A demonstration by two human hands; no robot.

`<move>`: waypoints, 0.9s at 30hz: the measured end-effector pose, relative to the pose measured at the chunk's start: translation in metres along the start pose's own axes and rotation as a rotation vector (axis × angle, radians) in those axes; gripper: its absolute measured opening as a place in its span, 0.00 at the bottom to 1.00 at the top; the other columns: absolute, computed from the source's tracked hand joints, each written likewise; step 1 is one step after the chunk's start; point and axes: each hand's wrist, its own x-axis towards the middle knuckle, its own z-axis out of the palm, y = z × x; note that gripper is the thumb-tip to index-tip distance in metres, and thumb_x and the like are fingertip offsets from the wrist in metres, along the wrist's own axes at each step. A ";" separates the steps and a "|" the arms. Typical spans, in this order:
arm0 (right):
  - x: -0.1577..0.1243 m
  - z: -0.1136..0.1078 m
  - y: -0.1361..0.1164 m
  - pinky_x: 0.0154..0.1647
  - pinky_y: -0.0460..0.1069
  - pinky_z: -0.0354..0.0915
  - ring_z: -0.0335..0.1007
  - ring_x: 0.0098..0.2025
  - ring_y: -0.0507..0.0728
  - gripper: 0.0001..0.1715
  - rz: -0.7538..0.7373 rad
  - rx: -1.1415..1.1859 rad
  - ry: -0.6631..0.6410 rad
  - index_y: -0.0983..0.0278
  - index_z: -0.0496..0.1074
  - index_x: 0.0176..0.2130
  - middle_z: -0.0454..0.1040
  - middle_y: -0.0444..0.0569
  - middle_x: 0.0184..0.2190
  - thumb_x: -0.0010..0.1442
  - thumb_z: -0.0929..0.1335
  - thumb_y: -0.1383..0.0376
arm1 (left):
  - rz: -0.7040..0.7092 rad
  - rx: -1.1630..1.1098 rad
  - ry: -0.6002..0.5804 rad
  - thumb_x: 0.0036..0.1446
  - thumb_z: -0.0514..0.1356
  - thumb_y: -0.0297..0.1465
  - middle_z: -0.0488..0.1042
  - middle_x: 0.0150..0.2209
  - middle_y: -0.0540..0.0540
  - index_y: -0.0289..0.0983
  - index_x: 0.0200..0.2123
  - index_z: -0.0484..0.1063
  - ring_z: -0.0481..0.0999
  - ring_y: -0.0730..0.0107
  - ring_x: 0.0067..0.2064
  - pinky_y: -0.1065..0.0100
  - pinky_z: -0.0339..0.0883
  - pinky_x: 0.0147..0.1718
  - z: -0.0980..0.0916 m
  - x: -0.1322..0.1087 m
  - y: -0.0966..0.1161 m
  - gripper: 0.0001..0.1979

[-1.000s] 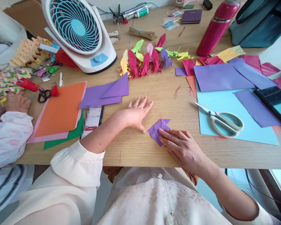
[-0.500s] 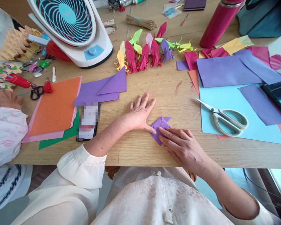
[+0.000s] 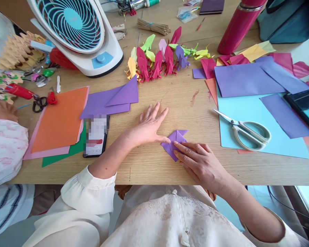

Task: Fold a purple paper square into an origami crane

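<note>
A small folded piece of purple paper [image 3: 175, 136] lies on the table in front of me, with creases and pointed corners showing. My left hand [image 3: 150, 125] rests to its left with the fingers spread, and its thumb tip touches the paper's left side. From the right, my right hand [image 3: 198, 159] lays its outstretched fingers on the paper's lower right part, pressing it to the table. The right thumb is hidden under the hand.
White-handled scissors [image 3: 251, 133] lie on light blue paper [image 3: 229, 137] at right. Folded paper figures [image 3: 157, 63], a fan [image 3: 100, 61] and a red bottle [image 3: 237, 31] stand behind. Left are a phone [image 3: 96, 135], orange paper [image 3: 59, 120] and another person's sleeve [image 3: 7, 147].
My left thumb has slid slightly left on the purple paper, and more of the paper's left corner shows. My right hand stays on it. The view has shifted a little.
</note>
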 end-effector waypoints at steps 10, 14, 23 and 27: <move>0.000 0.000 -0.002 0.50 0.60 0.63 0.66 0.60 0.65 0.19 -0.030 -0.055 0.031 0.66 0.73 0.56 0.67 0.55 0.65 0.70 0.62 0.69 | -0.146 -0.063 0.200 0.56 0.67 0.43 0.32 0.74 0.32 0.41 0.71 0.51 0.34 0.35 0.74 0.38 0.43 0.66 0.016 -0.007 0.021 0.45; 0.000 0.000 -0.004 0.49 0.60 0.65 0.68 0.57 0.66 0.19 -0.023 -0.112 0.030 0.66 0.74 0.54 0.64 0.61 0.66 0.68 0.62 0.71 | -0.047 -0.145 0.433 0.58 0.66 0.39 0.67 0.57 0.38 0.40 0.50 0.74 0.66 0.50 0.60 0.53 0.61 0.59 0.027 -0.002 0.027 0.18; 0.000 -0.001 -0.009 0.49 0.61 0.66 0.69 0.56 0.66 0.20 -0.027 -0.140 0.024 0.66 0.73 0.56 0.66 0.64 0.64 0.68 0.62 0.70 | 0.047 -0.589 0.310 0.55 0.65 0.33 0.74 0.26 0.49 0.37 0.25 0.71 0.70 0.69 0.30 0.67 0.61 0.32 0.025 0.016 0.038 0.10; -0.003 -0.007 -0.008 0.52 0.61 0.66 0.69 0.54 0.64 0.19 0.057 0.035 0.165 0.61 0.72 0.56 0.67 0.59 0.63 0.68 0.63 0.69 | 0.096 -0.857 0.275 0.52 0.65 0.36 0.67 0.22 0.54 0.36 0.23 0.67 0.62 0.75 0.26 0.71 0.53 0.26 0.019 0.014 0.032 0.13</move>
